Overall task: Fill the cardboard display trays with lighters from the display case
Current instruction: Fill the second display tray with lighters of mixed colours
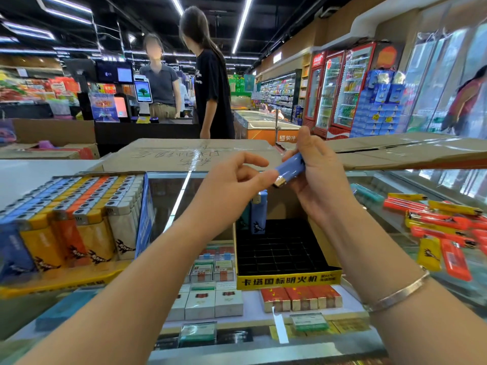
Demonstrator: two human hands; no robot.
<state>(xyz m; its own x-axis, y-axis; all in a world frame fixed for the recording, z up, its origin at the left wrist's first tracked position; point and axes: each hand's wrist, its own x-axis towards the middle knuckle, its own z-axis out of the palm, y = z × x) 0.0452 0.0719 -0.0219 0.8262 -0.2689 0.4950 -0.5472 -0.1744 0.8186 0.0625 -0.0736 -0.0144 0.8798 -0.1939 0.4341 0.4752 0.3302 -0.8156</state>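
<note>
- Far left of the fingers: a full cardboard display tray [60, 281] on the glass counter, packed with upright lighters [79, 214] in rows of blue, yellow, orange and pale grey; dark running-animal logo with small lettering on each body, too small to read; yellow front lip with black Chinese print, blurred.
- Left hand [232, 180] raised above the counter, fingers loosely curled and partly spread, thumb and forefinger touching the metal cap end of a blue lighter [290, 168].
- Blue lighter lying tilted between both hands, metal end down-left toward the left fingertips, body running up-right into the right palm.
- Below the fingers: second cardboard display tray [288, 280], black gridded insert almost bare, with one blue lighter and one teal lighter [259, 212] standing upright in the far-left corner; same dark animal logo on the blue one. Yellow front panel reading "卡塔国标明火机" in black, smaller print beside it unreadable.
- Under the glass, beneath the hands: white and red cigarette packs [226, 302] with price tags, text not legible.
- Right hand [320, 177] closed around the blue lighter's body, thumb up, silver bangle [398, 295] on the wrist.
- Right of the fingers: loose lighters [445, 225] scattered flat on the glass counter, mostly red-orange and yellow, one teal; black animal logo on a yellow one.
- Beyond the fingers: flattened cardboard [189, 154] with handwritten Chinese, upside down and unclear; red drinks coolers [340, 88] with a Coca-Cola style ribbon.
</note>
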